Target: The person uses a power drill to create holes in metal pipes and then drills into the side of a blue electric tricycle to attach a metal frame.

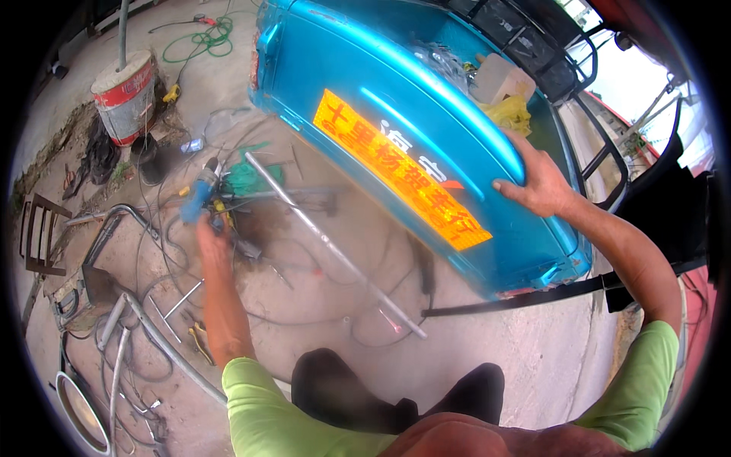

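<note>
A blue power tool with a silver head (201,192), which looks like an angle grinder, is in my left hand (214,228). My fingers wrap around its body low over the ground, and its far end blurs into the clutter behind. At the right, my right hand (542,183) grips the top edge of a blue truck-bed tailgate (381,84), thumb on the outer face and fingers over the rim. An orange-yellow plate (400,169) runs across that panel. Green netting (247,179) lies just beyond the power tool.
A long metal pipe (335,247) slants across the ground between my hands. Cables, bent tubes (164,343) and yellow-handled pliers (199,343) litter the left side. A red-and-white bucket (126,99) holding a pole stands at the far left. The truck bed contains a yellow bag (509,116).
</note>
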`<state>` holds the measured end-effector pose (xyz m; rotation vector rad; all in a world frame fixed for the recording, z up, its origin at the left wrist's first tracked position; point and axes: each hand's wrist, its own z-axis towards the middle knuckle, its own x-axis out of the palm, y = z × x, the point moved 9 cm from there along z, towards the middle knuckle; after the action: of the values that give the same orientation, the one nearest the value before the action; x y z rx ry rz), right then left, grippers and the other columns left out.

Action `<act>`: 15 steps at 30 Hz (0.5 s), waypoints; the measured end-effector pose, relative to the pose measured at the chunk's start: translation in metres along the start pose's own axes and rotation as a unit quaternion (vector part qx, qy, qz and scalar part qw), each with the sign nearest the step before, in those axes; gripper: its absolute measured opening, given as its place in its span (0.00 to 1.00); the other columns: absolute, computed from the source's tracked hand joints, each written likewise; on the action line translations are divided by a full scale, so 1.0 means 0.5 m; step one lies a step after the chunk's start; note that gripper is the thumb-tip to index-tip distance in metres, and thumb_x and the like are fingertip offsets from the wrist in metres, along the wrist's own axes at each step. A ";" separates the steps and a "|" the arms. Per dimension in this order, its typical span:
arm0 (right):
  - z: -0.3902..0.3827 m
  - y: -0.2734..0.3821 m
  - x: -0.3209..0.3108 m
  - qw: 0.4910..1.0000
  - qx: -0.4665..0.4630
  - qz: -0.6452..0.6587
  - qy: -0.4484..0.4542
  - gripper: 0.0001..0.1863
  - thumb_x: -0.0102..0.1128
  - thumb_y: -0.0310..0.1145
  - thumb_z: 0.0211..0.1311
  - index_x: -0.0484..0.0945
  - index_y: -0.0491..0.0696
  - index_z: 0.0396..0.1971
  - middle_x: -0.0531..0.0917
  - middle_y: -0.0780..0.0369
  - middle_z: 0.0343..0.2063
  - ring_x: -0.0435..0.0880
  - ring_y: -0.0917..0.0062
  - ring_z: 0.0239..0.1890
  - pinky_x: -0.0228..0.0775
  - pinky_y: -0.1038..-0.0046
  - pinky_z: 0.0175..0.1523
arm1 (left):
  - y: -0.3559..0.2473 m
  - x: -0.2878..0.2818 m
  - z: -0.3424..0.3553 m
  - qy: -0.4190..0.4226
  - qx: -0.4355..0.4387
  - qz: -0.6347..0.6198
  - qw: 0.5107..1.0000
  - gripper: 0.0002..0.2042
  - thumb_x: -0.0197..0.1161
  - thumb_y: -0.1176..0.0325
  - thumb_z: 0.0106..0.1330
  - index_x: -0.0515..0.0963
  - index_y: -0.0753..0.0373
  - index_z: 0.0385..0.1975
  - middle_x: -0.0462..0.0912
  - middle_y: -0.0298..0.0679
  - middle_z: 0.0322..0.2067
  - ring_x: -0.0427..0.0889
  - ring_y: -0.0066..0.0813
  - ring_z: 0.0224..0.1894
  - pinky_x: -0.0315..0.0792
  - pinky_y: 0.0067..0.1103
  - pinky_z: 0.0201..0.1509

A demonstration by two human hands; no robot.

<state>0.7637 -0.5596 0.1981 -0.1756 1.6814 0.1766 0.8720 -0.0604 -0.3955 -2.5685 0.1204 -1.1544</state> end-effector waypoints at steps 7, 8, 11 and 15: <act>-0.014 -0.016 -0.012 0.997 -0.021 -0.023 -0.068 0.43 0.65 0.49 0.57 0.61 0.46 0.70 0.84 0.44 0.47 0.86 0.53 0.48 0.77 0.56 0.57 | 0.007 0.036 -0.560 0.182 0.105 0.000 0.978 0.16 0.68 0.62 0.67 0.77 0.65 0.47 0.84 0.45 0.42 0.84 0.41 0.52 0.81 0.35 0.56; -0.016 -0.013 -0.015 0.996 -0.021 -0.033 -0.075 0.42 0.65 0.49 0.57 0.62 0.46 0.69 0.84 0.44 0.47 0.86 0.53 0.48 0.77 0.56 0.56 | 0.007 0.022 -0.635 0.176 0.123 0.000 0.977 0.21 0.70 0.60 0.66 0.76 0.65 0.54 0.84 0.49 0.48 0.82 0.45 0.57 0.78 0.39 0.62; -0.023 -0.002 -0.020 0.997 -0.012 -0.044 -0.061 0.42 0.65 0.48 0.56 0.63 0.47 0.69 0.83 0.44 0.49 0.85 0.52 0.50 0.75 0.56 0.58 | -0.031 0.031 -0.825 0.333 0.131 -0.004 0.934 0.48 0.77 0.48 0.56 0.59 0.64 0.72 0.69 0.57 0.67 0.71 0.52 0.69 0.70 0.48 0.69; -0.033 0.000 -0.027 0.996 -0.022 -0.062 -0.055 0.39 0.62 0.53 0.59 0.65 0.49 0.67 0.84 0.44 0.47 0.84 0.50 0.47 0.75 0.53 0.55 | -0.074 0.037 -0.984 0.488 0.052 0.010 0.871 0.34 0.79 0.56 0.54 0.71 0.63 0.58 0.78 0.42 0.49 0.77 0.32 0.39 0.71 0.32 0.42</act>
<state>0.7493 -0.5631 0.2134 -0.2981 1.5536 0.1282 0.5176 -0.1548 -0.0646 -1.6418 0.2932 -2.2481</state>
